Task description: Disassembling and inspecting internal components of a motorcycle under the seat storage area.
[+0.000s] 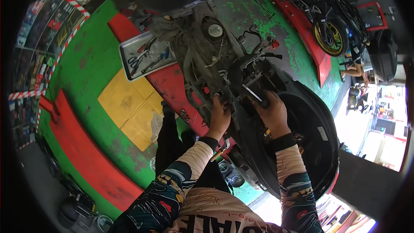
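Observation:
A scooter stripped of its panels (202, 51) stands before me, its dark frame exposed and dusty. My left hand (220, 117) reaches into the frame, fingers bent together around something small that I cannot make out. In my right hand (273, 114) is a screwdriver (252, 92) with a bright metal shaft and dark handle, its shaft slanting up and left over the frame. Beneath my right wrist lies the large black storage bucket (308, 116) of the scooter. Some yellow parts show inside the bucket beside my right forearm.
To the left, a metal tray (125, 60) holds several hand tools. The scooter is on a red lift platform (172, 86). Yellow mats (129, 103) cover part of the green floor, near a red ramp (86, 146). A motorcycle (330, 34) stands at the far right, with a person's arm nearby.

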{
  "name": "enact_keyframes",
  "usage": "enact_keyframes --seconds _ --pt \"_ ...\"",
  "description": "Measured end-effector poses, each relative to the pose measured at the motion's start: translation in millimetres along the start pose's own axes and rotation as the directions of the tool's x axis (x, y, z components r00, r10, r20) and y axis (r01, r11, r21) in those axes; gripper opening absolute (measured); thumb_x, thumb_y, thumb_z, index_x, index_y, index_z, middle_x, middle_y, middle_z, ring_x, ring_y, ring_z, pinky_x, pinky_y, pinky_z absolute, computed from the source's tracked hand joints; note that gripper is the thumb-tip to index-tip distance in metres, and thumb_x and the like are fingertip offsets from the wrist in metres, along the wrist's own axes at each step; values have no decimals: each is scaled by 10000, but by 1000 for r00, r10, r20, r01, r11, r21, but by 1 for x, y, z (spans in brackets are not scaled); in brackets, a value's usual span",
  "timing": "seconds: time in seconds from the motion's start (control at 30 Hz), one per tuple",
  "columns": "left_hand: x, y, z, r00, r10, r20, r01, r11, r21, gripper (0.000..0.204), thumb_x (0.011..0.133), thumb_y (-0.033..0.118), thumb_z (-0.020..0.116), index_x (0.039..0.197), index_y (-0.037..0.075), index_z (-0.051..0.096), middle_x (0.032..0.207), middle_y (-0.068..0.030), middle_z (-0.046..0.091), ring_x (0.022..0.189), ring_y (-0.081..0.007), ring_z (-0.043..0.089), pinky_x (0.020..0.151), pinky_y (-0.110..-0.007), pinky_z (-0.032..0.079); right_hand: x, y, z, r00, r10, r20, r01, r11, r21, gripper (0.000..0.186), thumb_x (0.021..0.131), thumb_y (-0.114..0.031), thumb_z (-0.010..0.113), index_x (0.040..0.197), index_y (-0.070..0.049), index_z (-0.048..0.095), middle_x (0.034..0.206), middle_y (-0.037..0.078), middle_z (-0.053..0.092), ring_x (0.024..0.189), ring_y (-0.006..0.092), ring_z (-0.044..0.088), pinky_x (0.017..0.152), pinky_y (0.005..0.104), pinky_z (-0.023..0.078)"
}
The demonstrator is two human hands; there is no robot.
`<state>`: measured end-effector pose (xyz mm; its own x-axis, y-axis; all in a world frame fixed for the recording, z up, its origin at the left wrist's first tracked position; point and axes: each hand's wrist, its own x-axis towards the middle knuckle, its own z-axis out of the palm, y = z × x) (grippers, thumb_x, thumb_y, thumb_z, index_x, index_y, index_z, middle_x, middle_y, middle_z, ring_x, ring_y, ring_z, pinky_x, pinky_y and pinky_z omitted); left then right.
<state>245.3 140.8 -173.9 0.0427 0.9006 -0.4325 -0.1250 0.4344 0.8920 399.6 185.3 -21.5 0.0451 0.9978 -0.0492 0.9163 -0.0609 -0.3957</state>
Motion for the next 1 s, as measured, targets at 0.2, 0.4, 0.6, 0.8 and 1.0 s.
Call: enact_keyframes --seconds 0.2,0.4,0.6,0.8,1.0 --pt "14 -6 3 998 58 18 -59 997 53 643 944 9 556 1484 5 208 1209 -244 656 1065 -340 676 902 -383 517 33 13 -10 902 -2 432 -41 995 90 342 819 -197 777 1081 13 710 893 213 725 850 312 734 778 357 535" --pt "18 6 1 977 209 37 -212 948 238 707 892 57 649 1469 6 242 1091 -237 688 995 -418 680 835 -446 533 33 22 -5 934 120 336 -126 992 -4 324 847 -191 777 1061 42 706 801 107 726 663 174 645 680 334 502" --pt "28 13 5 965 228 129 -261 851 455 733 877 140 677 1463 3 258 936 -272 692 875 -450 680 754 -512 531 37 24 5 944 236 232 -312 869 384 230 872 -149 747 1034 12 727 773 17 681 652 92 569 605 290 440" --pt "24 19 22 943 308 124 -324 777 539 734 854 129 664 1476 7 294 802 -246 682 755 -435 680 661 -525 524 48 30 -7 950 280 137 -309 902 302 185 878 -127 730 1010 1 745 828 26 716 731 103 616 684 275 472" --pt "33 20 31 927 368 76 -342 744 575 692 852 137 671 1459 21 360 746 -203 680 682 -399 680 627 -501 532 51 40 -22 974 140 176 -178 959 221 250 876 -171 730 1053 5 732 864 74 746 810 134 663 767 293 498"
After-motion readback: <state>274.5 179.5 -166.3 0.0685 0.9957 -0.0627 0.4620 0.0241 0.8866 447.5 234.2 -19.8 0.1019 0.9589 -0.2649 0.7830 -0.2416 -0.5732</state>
